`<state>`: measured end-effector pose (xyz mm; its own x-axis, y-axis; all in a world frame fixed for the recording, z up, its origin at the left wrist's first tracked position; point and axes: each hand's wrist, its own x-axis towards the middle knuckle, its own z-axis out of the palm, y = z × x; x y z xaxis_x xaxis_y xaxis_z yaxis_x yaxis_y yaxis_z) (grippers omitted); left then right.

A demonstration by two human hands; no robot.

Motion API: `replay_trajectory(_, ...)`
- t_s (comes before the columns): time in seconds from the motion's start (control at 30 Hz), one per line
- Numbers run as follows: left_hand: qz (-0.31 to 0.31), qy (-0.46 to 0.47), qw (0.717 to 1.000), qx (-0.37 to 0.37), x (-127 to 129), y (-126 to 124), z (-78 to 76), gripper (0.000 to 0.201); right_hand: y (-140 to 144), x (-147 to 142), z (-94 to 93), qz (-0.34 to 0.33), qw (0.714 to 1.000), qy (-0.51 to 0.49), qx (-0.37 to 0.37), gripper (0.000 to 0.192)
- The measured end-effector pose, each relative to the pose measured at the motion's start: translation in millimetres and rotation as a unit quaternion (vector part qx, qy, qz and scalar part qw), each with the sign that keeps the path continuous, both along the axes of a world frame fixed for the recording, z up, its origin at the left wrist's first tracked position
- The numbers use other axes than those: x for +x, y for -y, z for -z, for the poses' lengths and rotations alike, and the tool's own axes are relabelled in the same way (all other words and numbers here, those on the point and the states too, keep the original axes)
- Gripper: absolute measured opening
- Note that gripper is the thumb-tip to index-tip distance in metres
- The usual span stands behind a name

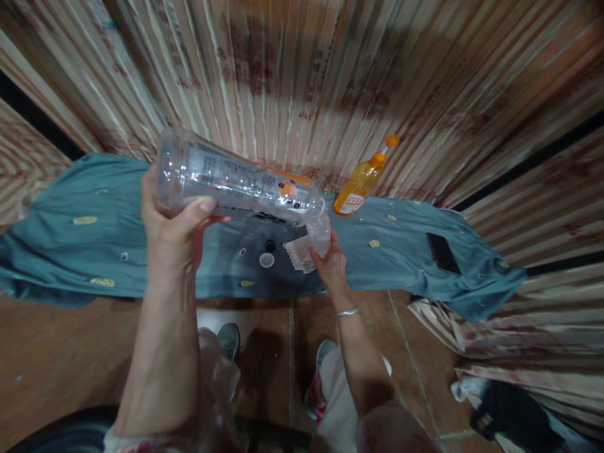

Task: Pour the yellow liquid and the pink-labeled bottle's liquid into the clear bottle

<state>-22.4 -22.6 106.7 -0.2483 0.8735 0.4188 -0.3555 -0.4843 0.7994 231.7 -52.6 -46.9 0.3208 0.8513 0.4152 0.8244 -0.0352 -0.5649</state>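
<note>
While the left hand [172, 229] grips the tilted clear bottle [238, 179], right-hand fingers [325, 258] clasp a small cup [319, 234].

The clear plastic bottle [236, 179] is large and transparent, with a printed label and an orange band near its shoulder. It lies tilted almost horizontal in the air, base up and to the left, neck down and to the right, uncapped. The left hand [172, 229] grips its base end, thumb across the wall. The mouth of the bottle meets the rim of a small clear cup [319, 233], which is held upright in the fingers [325, 258] of the right hand [333, 267]. A small white cap [267, 260] lies flat on the blue-green cloth [94, 239] below, just left of the cup.
</note>
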Motion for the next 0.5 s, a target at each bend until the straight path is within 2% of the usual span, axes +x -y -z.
replay_trajectory(0.27,0.004,-0.01,1.0,0.019,0.1,-0.8,-0.3,0.054,0.4,-1.1,-2.3,-0.002,1.0,-0.009,0.0,0.065)
replay_trajectory(0.5,0.002,0.003,1.0,0.011,0.3,-0.5,-2.7,0.058,0.9,-2.1,-3.0,-0.002,1.0,-0.007,-0.002,0.065)
